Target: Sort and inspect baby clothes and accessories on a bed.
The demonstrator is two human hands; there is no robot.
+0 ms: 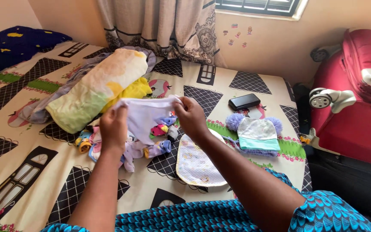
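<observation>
White soft cotton baby garment (144, 112), held stretched above the bed (31, 141) between both hands. Left hand (113, 126) grips the garment's left edge, fingers closed on the cloth; right hand (190, 117) pinches its upper right corner, fingers likewise closed on the cloth. Directly beneath the garment lies a heap of small multicoloured baby socks and mittens (151, 144), resting on the bed's sheet printed with black lattice triangles and house shapes. Just right of the garment and below the right hand lies a flat white quilted bib with faint yellow print (196, 165). Further right of the garment sits a white and mint knitted baby hat with two lilac pompoms (256, 133); behind the hat lies a black rectangular phone-like case (244, 101). Left of and behind the garment lies a rolled pale green and yellow blanket (95, 88), with a yellow cloth (136, 89) against it. Well to the right of the garment, beside the bed, stands a red wheeled suitcase (357, 99).
</observation>
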